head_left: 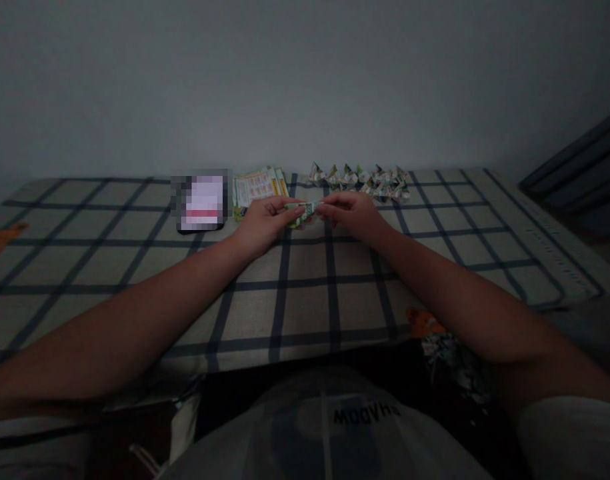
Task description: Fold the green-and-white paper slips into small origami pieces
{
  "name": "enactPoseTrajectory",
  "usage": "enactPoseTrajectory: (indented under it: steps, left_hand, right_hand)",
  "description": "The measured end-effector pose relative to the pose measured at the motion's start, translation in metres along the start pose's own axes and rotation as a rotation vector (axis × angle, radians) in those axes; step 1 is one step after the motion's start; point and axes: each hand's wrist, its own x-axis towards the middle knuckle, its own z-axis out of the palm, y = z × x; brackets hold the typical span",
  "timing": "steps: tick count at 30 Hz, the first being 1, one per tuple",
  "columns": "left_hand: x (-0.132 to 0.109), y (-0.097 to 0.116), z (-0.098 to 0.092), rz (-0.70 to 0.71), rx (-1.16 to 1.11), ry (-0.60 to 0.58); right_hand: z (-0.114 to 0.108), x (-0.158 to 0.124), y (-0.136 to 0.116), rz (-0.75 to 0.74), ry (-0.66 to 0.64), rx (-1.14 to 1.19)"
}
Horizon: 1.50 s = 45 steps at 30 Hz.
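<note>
My left hand (262,225) and my right hand (357,212) meet over the table, both pinching one small folded piece of printed paper (309,209), green and white. The left thumb lies across its near face, while the right thumb and fingertips grip its right end. Fingers cover part of the paper, so its full shape is hidden. Just behind my left hand lies a stack of printed leaflets (257,187). Beyond my right hand stand several small folded paper pieces (352,175) with pointed tips, grouped in rows.
A phone (202,203) with a blurred-out screen lies left of the leaflets. The table wears a checked cloth (305,293), with a wall (305,87) behind it. Crumpled paper scraps (452,360) show below the front edge, near my right forearm. Something dark and ridged (585,173) stands at the right.
</note>
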Motion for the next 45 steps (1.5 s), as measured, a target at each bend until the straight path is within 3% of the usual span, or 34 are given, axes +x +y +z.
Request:
enactPoseTrajectory:
  steps: [9,19,31,36,40,45]
  left_hand:
    - [0.000,0.000,0.001,0.001,0.016,0.013]
    - [-0.001,0.001,-0.003,0.128,0.402,0.090]
    - [0.000,0.001,-0.001,-0.008,0.224,-0.050]
    - [0.001,0.001,0.000,-0.019,0.151,-0.050]
    - [0.002,-0.001,0.001,0.003,0.136,0.011]
    - [0.002,-0.002,0.002,-0.006,0.069,0.088]
  right_hand:
    - [0.001,0.000,-0.005,0.047,0.013,0.011]
    - [0.002,0.001,0.002,0.045,0.020,0.029]
    - [0.006,-0.002,-0.005,0.088,0.051,0.249]
    - [0.006,-0.002,-0.005,0.138,0.023,0.303]
    - [0.005,-0.002,-0.008,0.137,-0.011,0.255]
    - [0.005,-0.003,-0.008,0.059,-0.070,-0.026]
